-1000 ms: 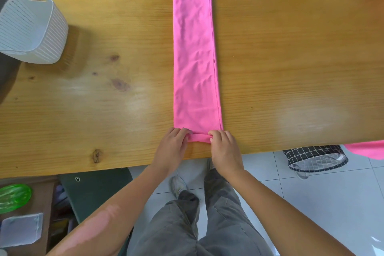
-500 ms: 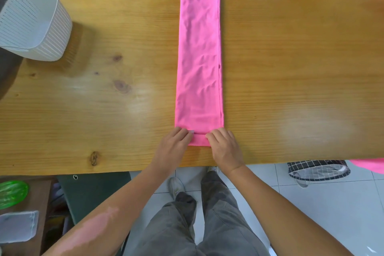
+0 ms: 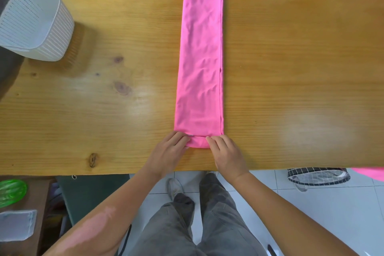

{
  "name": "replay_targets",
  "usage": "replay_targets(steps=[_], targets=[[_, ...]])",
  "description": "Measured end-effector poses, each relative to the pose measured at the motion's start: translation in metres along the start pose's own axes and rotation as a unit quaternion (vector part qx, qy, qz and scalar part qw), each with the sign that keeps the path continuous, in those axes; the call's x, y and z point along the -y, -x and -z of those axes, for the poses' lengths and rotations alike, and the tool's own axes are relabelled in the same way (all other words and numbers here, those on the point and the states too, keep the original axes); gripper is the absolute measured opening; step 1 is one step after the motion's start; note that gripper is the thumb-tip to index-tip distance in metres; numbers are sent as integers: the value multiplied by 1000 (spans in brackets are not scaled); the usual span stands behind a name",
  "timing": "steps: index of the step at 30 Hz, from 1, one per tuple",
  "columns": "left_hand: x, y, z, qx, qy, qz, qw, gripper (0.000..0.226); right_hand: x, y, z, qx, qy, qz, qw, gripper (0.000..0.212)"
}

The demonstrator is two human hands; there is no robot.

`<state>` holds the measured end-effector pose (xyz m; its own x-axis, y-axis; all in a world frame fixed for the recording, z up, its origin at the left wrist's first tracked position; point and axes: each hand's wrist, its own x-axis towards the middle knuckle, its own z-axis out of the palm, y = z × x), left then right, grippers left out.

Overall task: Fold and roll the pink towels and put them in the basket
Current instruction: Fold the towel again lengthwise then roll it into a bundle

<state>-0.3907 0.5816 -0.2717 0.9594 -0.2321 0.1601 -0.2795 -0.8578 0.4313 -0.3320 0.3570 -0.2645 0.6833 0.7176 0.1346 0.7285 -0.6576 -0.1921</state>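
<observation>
— Rolling starts at the near end of the pink towel (image 3: 200,58), which lies folded in a long strip across the table (image 3: 291,68). Left hand (image 3: 169,151) and right hand (image 3: 226,155) each curl their fingers over the small first roll.

— What could spoil it?

— Uneven pushing: one side would run ahead and the roll turn cone-shaped, or loose. The basket (image 3: 33,27) waits well apart, far left.

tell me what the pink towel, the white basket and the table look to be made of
Pink towel: soft matte cloth, possibly microfibre; it wrinkles and folds flat. White basket: likely moulded plastic, with even slotted walls and a cut-out handle. Table: wood or wood veneer, showing grain and knots, with a glossy finish that reflects light.
</observation>
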Motion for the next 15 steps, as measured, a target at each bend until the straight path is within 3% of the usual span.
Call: replay_targets(steps=[6, 11, 13, 15], targets=[[2, -23, 21, 31, 100, 94, 990, 17, -1, -22, 4, 60, -178, -164, 968, 43], [1, -42, 17, -11, 165, 225, 960, 17, -2, -44, 1, 32, -127, -196, 972, 43], [-3, -46, 14, -59, 99, 211, 971, 13, -3, -50, 2, 10, -82, -192, 978, 43], [-9, -47, 10, -83, 10, 124, 989, 10, -5, -54, 2, -15, -50, -161, 985, 35]])
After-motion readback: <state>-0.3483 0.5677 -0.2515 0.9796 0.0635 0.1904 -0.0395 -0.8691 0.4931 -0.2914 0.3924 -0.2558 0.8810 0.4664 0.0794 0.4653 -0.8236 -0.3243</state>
